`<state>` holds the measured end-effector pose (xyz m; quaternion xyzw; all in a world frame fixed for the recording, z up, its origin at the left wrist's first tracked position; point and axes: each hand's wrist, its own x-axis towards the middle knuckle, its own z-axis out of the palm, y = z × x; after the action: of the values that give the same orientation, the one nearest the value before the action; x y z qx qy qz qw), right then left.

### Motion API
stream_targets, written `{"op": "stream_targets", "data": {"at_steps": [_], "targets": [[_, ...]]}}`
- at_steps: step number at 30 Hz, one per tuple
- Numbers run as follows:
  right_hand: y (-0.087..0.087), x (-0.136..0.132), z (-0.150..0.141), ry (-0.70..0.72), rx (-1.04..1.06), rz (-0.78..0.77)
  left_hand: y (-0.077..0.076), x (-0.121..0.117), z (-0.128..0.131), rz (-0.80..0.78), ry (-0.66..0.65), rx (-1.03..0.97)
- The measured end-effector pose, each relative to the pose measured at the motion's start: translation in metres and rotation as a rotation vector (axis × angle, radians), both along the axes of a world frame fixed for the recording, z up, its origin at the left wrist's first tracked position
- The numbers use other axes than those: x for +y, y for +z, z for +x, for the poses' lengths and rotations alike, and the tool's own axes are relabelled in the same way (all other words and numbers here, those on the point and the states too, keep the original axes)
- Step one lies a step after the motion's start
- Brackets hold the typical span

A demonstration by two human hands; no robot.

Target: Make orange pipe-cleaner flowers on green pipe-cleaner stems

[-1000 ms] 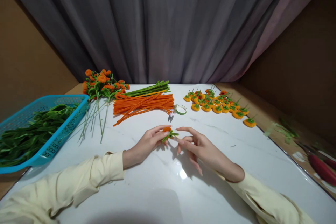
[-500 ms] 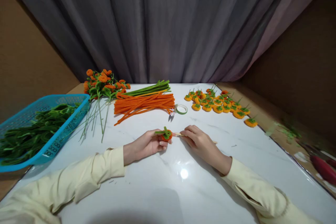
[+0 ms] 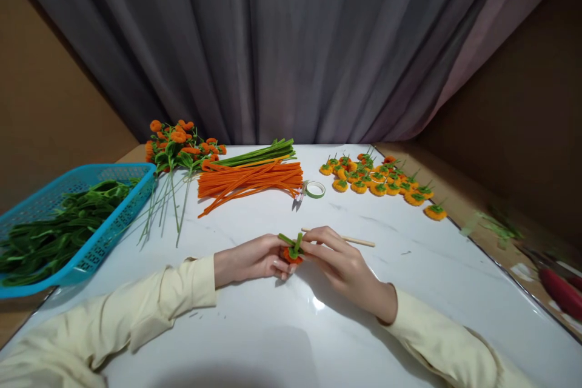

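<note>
My left hand (image 3: 259, 260) is closed around a small orange pipe-cleaner flower (image 3: 293, 256), near the middle of the table. Two short green pipe-cleaner ends stick up from its green base. The fingers of my right hand (image 3: 339, 257) are pinched at the right side of this flower, by the green ends. Their exact contact is partly hidden. Behind the right hand a thin wooden stick (image 3: 361, 242) lies on the table, its left part covered by the hand.
Orange pipe cleaners (image 3: 250, 182) and green ones (image 3: 259, 153) lie ahead, beside a tape roll (image 3: 315, 190) and small scissors (image 3: 297, 199). Flower heads (image 3: 377, 188) stand back right, stemmed orange flowers (image 3: 178, 135) back left. A blue basket (image 3: 102, 242) holds green leaves.
My right hand has let go of the wooden stick, which now lies on the table, and has taken hold at the flower. The flower has come slightly nearer and to the right.
</note>
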<state>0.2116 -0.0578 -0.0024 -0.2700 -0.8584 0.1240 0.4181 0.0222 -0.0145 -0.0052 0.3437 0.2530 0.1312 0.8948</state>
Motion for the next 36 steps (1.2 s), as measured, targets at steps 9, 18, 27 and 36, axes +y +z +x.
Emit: {"op": "stream_targets", "data": {"at_steps": [9,18,27,36], "targets": [[-0.004,0.002,0.002,0.001,-0.029,0.074,-0.005,0.004,-0.003,-0.241,-0.07,-0.106],[0.004,-0.001,0.002,-0.055,-0.14,0.324,0.004,-0.002,-0.005,-0.386,-0.06,-0.16],[0.013,0.003,0.008,0.033,-0.333,0.592,0.008,-0.008,-0.005,-0.549,-0.079,-0.202],[0.014,0.003,0.006,0.006,-0.334,0.657,0.005,-0.01,-0.005,-0.453,-0.086,-0.209]]}}
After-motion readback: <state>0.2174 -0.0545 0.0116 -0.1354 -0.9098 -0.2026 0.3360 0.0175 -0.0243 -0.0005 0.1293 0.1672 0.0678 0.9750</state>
